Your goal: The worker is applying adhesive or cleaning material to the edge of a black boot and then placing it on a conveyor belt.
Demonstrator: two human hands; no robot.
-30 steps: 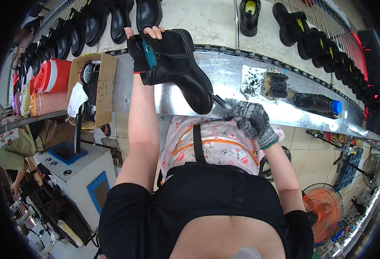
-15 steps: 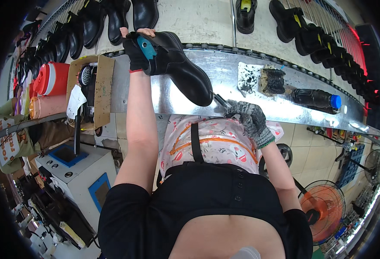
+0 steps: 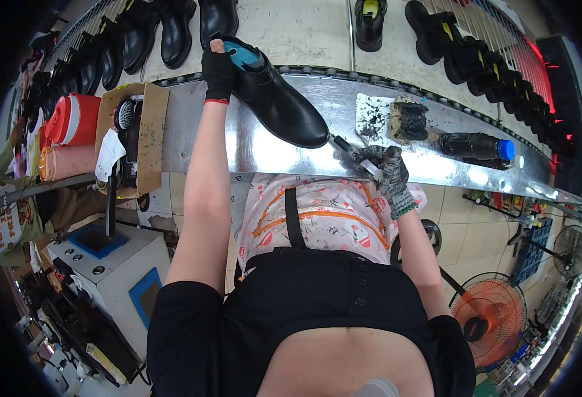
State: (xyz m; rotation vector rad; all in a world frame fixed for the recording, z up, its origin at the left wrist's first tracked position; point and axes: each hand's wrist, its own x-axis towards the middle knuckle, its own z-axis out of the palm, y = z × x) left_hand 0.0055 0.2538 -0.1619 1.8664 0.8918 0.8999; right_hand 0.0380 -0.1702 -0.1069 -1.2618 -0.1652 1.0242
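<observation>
My left hand [image 3: 219, 74], in a black glove with a red cuff and bare fingertips, is closed on the upper of a black leather boot [image 3: 279, 109]. A teal insert [image 3: 241, 55] shows in the boot's opening, and the toe points right and toward me. My right hand [image 3: 389, 173], in a grey knit glove, grips a thin brush-like tool [image 3: 341, 143] with a dark tip and a pale handle end. The tip is close to the toe's edge; whether it touches I cannot tell.
A shiny metal ledge [image 3: 185, 126] runs before me, a conveyor [image 3: 291, 40] with black boots beyond it. On the ledge lie a stained white sheet [image 3: 369, 109], a blackened sponge-like block [image 3: 408, 122] and a dark bottle [image 3: 473, 146]. Left are a cardboard box [image 3: 151, 132] and red jug [image 3: 78, 120].
The boot has turned in my left hand, and its toe has shifted away from me. The pale end of the tool now shows in my right hand. The view has moved slightly.
</observation>
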